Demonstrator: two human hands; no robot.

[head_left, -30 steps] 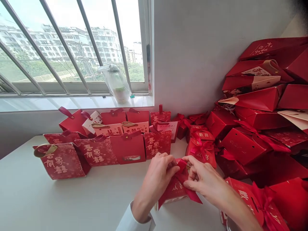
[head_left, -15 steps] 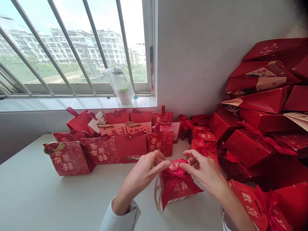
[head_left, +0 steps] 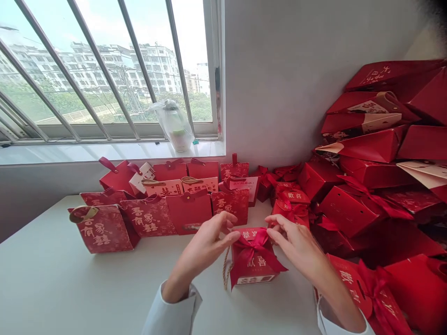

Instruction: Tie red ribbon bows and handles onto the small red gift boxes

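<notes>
A small red gift box [head_left: 256, 265] with gold characters stands on the table in front of me, a twisted cord handle [head_left: 226, 272] hanging at its left side. Tied across its top is a red satin ribbon bow [head_left: 254, 246] with its tails spread down the front. At the left loop is my left hand [head_left: 206, 251], thumb tip by the ribbon and fingers curved with a gap to the thumb. My right hand [head_left: 296, 246] is on the other side, its fingertips at the right loop, thumb and forefinger apart. Whether the tips touch the ribbon is hard to tell.
Rows of red paper gift bags [head_left: 190, 211] stand behind the box on the white table [head_left: 115, 288]. Several red boxes [head_left: 352, 209] are heaped high at the right. A wrapped cup [head_left: 176, 130] sits on the windowsill [head_left: 104, 151].
The box's front has come more into view, with a white printed strip showing at its base. Both hands have drawn slightly apart around the bow.
</notes>
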